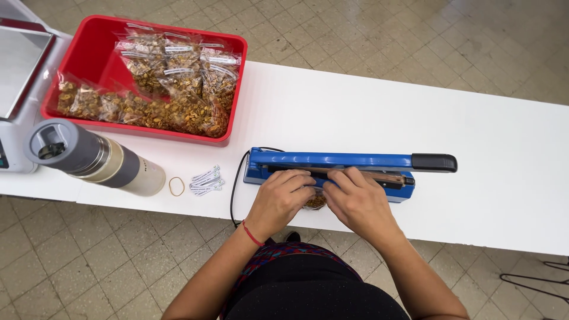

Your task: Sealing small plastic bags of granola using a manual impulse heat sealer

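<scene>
A blue heat sealer [332,161] with a black handle [434,162] lies on the white table [486,142]. Its arm is raised a little. My left hand [278,198] and my right hand [358,198] grip a small clear bag of brown nuts [315,202] between them, with the bag's top edge laid at the sealer's bar. Most of the bag is hidden under my fingers. A red thread bracelet circles my left wrist.
A red bin [89,53] at the back left holds several filled bags [178,83]. A grey and cream flask [95,157] lies on its side by a scale [18,83]. A rubber band [176,186] and paper labels [206,180] lie left of the sealer's black cord [235,189].
</scene>
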